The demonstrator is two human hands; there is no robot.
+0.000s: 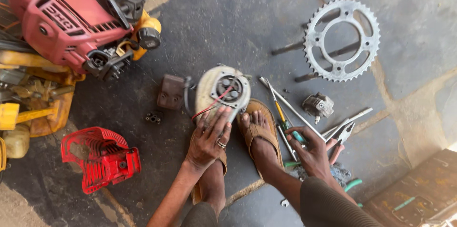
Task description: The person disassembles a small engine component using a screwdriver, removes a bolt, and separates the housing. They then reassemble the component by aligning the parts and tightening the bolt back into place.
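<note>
Left grip (pixel 208 136) presses housing (pixel 222 91) on cracked concrete floor (pixel 238 22)

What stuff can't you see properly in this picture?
- Head view: what the right hand grips among the tools; its palm faces away.
- The lower edge of the round engine part, covered by the left hand.
- The red engine, cut off by the top and left edges.
- The small wrench, too small to tell its type.
</note>
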